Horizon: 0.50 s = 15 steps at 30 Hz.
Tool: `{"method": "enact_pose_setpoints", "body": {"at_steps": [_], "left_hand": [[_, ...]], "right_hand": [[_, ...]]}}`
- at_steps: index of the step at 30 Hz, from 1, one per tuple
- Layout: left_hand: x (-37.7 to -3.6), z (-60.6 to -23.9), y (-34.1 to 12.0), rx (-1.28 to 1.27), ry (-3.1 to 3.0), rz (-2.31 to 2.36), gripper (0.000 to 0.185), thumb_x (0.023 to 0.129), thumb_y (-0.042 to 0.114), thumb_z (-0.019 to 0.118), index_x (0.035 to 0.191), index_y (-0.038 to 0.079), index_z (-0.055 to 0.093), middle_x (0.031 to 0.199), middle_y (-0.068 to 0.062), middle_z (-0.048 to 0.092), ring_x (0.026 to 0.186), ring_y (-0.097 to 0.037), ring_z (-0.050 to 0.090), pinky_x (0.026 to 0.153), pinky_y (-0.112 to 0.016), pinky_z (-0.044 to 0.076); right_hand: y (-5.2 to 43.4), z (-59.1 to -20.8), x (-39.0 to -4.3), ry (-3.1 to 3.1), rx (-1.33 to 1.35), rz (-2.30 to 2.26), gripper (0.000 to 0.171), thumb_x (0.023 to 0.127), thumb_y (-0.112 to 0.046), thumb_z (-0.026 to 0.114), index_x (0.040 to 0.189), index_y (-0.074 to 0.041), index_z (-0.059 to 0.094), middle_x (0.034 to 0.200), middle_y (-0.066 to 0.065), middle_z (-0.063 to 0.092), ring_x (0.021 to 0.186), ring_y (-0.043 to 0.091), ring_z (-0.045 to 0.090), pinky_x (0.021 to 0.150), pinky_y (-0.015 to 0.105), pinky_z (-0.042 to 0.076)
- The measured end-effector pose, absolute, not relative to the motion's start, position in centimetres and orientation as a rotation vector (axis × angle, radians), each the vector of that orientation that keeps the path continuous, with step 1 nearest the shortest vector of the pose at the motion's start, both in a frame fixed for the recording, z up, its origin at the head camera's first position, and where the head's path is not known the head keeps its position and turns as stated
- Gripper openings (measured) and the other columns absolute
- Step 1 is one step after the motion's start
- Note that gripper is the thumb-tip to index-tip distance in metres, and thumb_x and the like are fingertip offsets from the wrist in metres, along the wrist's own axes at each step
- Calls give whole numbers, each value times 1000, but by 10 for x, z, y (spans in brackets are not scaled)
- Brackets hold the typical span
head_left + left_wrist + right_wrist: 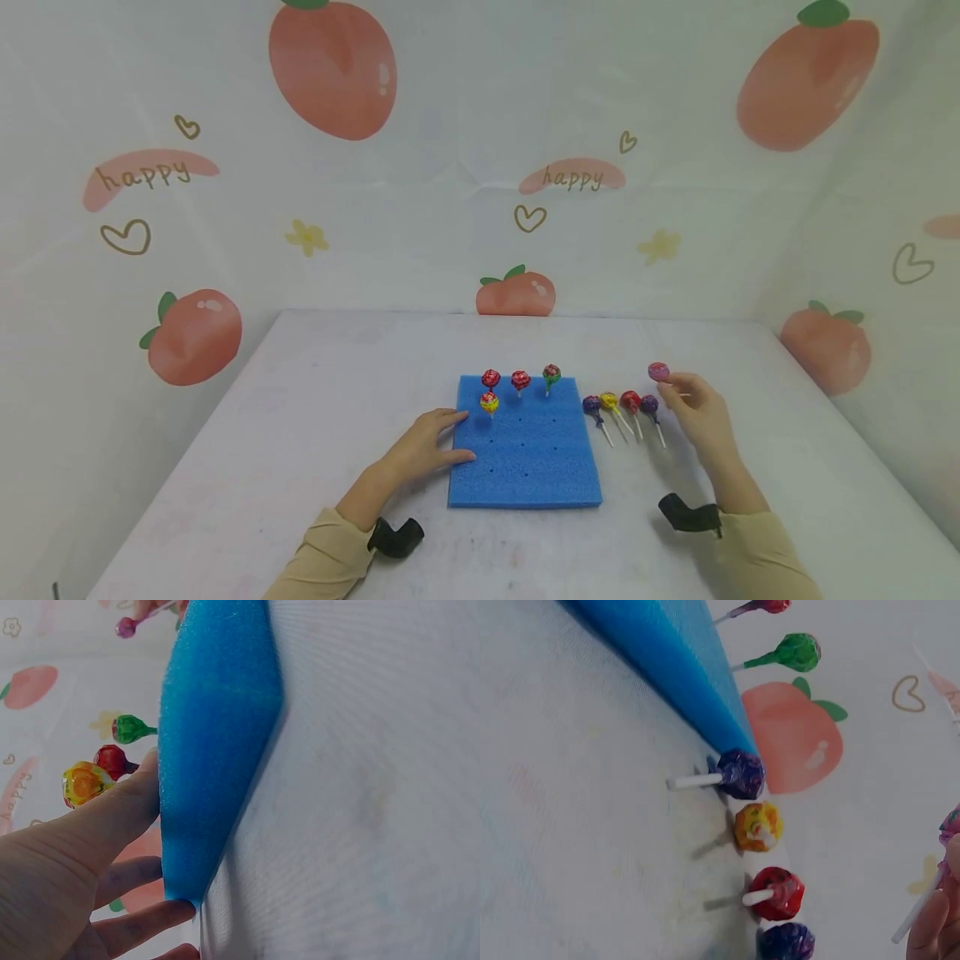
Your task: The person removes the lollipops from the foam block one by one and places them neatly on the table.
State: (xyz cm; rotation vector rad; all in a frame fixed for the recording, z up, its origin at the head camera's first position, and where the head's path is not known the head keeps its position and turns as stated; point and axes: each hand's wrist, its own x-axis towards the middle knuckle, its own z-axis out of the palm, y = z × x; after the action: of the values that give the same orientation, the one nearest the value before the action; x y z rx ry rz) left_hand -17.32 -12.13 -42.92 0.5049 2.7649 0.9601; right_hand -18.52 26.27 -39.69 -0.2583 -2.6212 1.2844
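Blue foam board (540, 458) touched by the left hand (420, 446); pink lollipop (658, 372) held up in the right hand (701, 417).
With thumb and fingers spread wide, the left hand is rested at the board's left side. Ahead and to the right of that hand, four lollipops are stood in the board: two red lollipops (521, 381) and a green lollipop (552, 372) along the far row, with a yellow lollipop (489, 403) nearer. By the right hand, its grip narrow, the pink lollipop is pinched just below its head, above the table (337, 358). Just left of that hand, four loose lollipops (631, 402) are laid side by side: purple, yellow, red, purple.
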Motion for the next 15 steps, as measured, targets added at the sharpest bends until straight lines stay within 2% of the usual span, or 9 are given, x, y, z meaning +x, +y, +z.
{"method": "enact_pose_setpoints", "body": {"at_steps": [3,5,10,15], "left_hand": [[-173,-429,-121,504,2761,960,68,81,36,71,136,6,47,139,-18,46,132,-35,40,108,-52,36],[-173,-429,-121,505,2759,961,68,81,36,71,136,6,47,139,-18,46,132,-35,40,108,-52,36],[-173,-430,-121,503,2755,974,68,80,36,72,136,6,47,139,-18,47,132,-36,40,108,-52,36],[-174,-432,-122,506,2757,973,68,80,37,71,136,6,47,139,-18,47,132,-36,40,107,-52,37]], "right_hand": [[268,-400,-186,-2617,-274,1255,39,93,-35,56,117,-4,57,91,-7,58,73,-15,45,66,11,42],[271,-402,-186,-2613,-286,1243,39,93,-34,56,116,-3,57,90,-7,57,72,-16,44,65,11,42],[276,-407,-185,-2621,-326,1220,39,94,-32,54,115,0,57,102,16,61,73,-11,46,62,9,43],[282,-413,-184,-2649,-383,1220,40,95,-31,53,117,2,56,111,24,58,80,0,50,59,11,44]]}}
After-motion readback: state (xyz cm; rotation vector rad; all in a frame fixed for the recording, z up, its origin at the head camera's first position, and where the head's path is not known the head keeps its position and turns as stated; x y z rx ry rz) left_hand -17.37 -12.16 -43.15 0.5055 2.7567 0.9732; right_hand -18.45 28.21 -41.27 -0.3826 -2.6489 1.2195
